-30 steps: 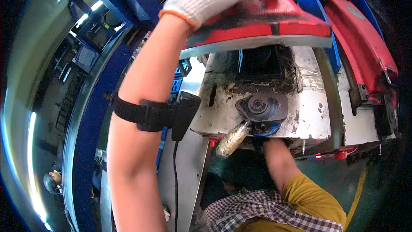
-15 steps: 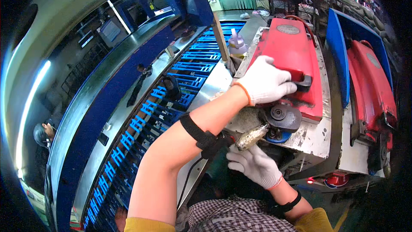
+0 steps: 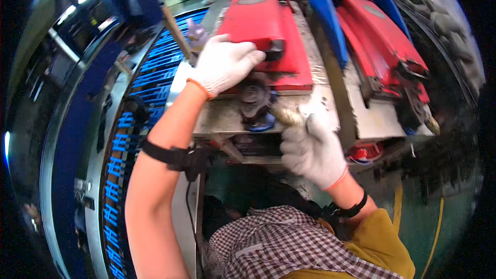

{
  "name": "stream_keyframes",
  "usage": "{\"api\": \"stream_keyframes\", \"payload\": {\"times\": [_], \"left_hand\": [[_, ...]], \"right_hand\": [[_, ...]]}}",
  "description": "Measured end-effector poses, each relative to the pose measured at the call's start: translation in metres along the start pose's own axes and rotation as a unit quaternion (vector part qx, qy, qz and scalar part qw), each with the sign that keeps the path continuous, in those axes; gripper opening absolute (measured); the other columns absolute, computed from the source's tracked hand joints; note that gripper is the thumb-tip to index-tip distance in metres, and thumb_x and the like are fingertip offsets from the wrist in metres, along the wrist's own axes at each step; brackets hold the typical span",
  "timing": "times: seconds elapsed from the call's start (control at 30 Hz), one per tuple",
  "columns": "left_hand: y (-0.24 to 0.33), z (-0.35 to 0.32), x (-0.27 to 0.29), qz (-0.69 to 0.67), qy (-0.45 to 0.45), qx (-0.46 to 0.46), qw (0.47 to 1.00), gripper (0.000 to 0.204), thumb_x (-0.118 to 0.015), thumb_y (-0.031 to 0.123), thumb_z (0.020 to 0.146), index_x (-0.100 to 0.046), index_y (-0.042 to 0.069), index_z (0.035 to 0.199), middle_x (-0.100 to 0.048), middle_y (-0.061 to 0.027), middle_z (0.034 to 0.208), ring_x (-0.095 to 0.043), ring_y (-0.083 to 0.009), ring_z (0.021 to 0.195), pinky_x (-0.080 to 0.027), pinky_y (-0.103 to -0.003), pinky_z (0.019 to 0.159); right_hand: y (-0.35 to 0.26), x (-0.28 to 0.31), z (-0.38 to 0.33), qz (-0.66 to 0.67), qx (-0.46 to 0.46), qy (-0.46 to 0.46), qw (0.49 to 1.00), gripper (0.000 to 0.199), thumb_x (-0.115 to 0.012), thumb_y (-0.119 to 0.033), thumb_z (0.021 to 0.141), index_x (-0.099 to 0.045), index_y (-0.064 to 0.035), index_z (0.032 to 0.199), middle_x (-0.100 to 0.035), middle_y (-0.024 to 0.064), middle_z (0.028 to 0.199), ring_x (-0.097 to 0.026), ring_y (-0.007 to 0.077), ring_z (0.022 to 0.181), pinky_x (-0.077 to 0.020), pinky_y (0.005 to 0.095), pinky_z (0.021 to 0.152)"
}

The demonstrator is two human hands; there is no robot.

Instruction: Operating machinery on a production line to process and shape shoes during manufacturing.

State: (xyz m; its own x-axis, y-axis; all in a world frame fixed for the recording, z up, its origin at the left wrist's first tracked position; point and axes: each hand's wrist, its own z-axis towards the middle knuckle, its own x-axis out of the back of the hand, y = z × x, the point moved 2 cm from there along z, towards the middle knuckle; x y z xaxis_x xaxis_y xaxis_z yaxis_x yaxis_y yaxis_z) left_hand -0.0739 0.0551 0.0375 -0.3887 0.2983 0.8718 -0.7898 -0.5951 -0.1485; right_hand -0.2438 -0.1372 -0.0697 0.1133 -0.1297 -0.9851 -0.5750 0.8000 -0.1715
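My left hand, in a white knit glove, rests palm-down on the near edge of a red machine housing that lies on a grey metal plate. Just below that hand sits a dark round pulley with a blue part under it. My right hand, also gloved, is shut on a small brush whose pale bristles point left toward the pulley. A black strap circles my left forearm.
A second red housing lies to the right, behind a blue divider. A blue slatted conveyor runs along the left. A red part sits under the plate. Green floor with a yellow line is at lower right.
My right hand has risen from under the plate and now holds the brush beside the pulley. My left hand has slid from the housing's top to its near edge.
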Motion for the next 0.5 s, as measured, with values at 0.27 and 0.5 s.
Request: {"api": "stream_keyframes", "payload": {"times": [0.27, 0.5], "left_hand": [[0.048, 0.011, 0.013, -0.191, 0.095, 0.236, 0.948, 0.038, -0.065, 0.030, 0.098, -0.063, 0.003, 0.125, -0.070, -0.0191, 0.109, -0.068, -0.0336, 0.107, -0.053, -0.041, 0.093], [0.161, 0.093, -0.012, -0.248, 0.038, 0.049, 0.967, 0.043, -0.065, 0.030, 0.097, -0.062, 0.006, 0.131, -0.065, -0.0172, 0.122, -0.064, -0.0333, 0.115, -0.051, -0.041, 0.100]], "right_hand": [[-0.172, -0.035, -0.170, -0.811, 0.474, 0.322, 0.120, 0.022, -0.066, -0.006, 0.090, -0.069, -0.0028, 0.111, -0.071, 0.0108, 0.102, -0.067, 0.0258, 0.099, -0.0523, 0.0371, 0.090], [-0.213, -0.015, -0.222, -0.788, 0.237, 0.569, 0.001, 0.037, -0.051, -0.031, 0.103, -0.062, -0.0142, 0.134, -0.072, 0.0177, 0.113, -0.068, 0.0389, 0.104, -0.0532, 0.0498, 0.091]]}}
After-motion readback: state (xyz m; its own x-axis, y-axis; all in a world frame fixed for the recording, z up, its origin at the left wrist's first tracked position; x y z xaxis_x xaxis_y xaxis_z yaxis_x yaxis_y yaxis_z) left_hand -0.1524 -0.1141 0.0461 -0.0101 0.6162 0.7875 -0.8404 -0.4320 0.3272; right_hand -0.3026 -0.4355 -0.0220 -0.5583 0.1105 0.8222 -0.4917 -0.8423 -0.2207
